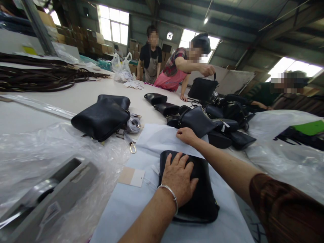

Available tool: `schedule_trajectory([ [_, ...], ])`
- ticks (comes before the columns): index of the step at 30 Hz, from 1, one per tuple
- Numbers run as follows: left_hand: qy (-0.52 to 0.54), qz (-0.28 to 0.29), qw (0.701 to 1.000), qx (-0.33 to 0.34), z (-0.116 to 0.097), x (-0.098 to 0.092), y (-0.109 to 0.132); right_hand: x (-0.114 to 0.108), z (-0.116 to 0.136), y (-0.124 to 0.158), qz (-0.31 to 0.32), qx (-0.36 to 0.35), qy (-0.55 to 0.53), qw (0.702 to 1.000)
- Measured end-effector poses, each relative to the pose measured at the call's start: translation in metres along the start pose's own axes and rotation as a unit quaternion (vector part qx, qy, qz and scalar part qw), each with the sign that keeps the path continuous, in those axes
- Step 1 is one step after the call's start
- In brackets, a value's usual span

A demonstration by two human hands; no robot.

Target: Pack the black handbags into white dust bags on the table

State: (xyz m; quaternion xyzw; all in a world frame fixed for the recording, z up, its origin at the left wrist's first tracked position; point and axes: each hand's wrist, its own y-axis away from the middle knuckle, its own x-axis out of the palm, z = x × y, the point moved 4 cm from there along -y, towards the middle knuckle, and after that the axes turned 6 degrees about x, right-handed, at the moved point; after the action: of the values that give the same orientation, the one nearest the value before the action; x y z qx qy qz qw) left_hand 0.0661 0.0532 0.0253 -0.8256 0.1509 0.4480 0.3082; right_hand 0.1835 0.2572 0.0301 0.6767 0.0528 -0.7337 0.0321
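Note:
My left hand (179, 179), with a silver bangle at its wrist, lies flat with fingers spread on a black handbag (199, 199). Beneath the bag is a light-blue sheet of wrapping paper (118, 206). At the sheet's far edge my right hand (187, 136) is closed, its fingers pinching the paper. A beige-and-white hang tag (131, 177) rests on the sheet left of the bag, its thin string running toward the bag. Farther left sit two black bags (101, 118), beside a coiled grey strap (133, 125) with gold-coloured clasps.
A grey tape dispenser (58, 199) stands at lower left on clear plastic film (101, 158). Several black bags (197, 119) are heaped beyond my right hand. Dark straps (37, 76) lie far left. Across the table a person in a pink apron (172, 79) lifts a bag; others are nearby.

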Motion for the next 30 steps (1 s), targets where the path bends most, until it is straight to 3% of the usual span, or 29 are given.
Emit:
schedule_trajectory([
  [7,-0.003,0.004,1.0,0.003,0.0,-0.001,0.0,-0.042,0.005,0.029,-0.151,-0.143,-0.119,0.971],
  [12,-0.007,0.001,1.0,0.006,-0.001,-0.003,-0.001,-0.062,0.021,0.075,-0.165,-0.224,0.014,0.961],
  [16,-0.013,-0.011,1.0,0.004,-0.002,-0.005,-0.001,-0.075,0.046,0.125,-0.183,-0.353,0.075,0.914],
  [19,-0.005,-0.013,1.0,0.005,-0.003,-0.002,-0.002,-0.079,0.059,0.164,-0.205,-0.396,0.071,0.892],
  [22,-0.014,0.017,1.0,0.0,-0.004,0.007,-0.003,-0.072,0.061,0.19,-0.203,-0.384,0.055,0.899],
  [25,-0.025,0.016,0.999,0.022,-0.006,0.011,-0.003,-0.068,0.046,0.195,-0.183,-0.297,0.017,0.937],
  [28,-0.008,-0.008,1.0,0.015,-0.004,0.01,-0.002,-0.069,0.029,0.193,-0.121,-0.213,0.02,0.969],
  [30,0.003,-0.009,1.0,-0.003,-0.001,0.011,-0.002,-0.069,0.025,0.198,-0.065,-0.199,0.072,0.975],
])
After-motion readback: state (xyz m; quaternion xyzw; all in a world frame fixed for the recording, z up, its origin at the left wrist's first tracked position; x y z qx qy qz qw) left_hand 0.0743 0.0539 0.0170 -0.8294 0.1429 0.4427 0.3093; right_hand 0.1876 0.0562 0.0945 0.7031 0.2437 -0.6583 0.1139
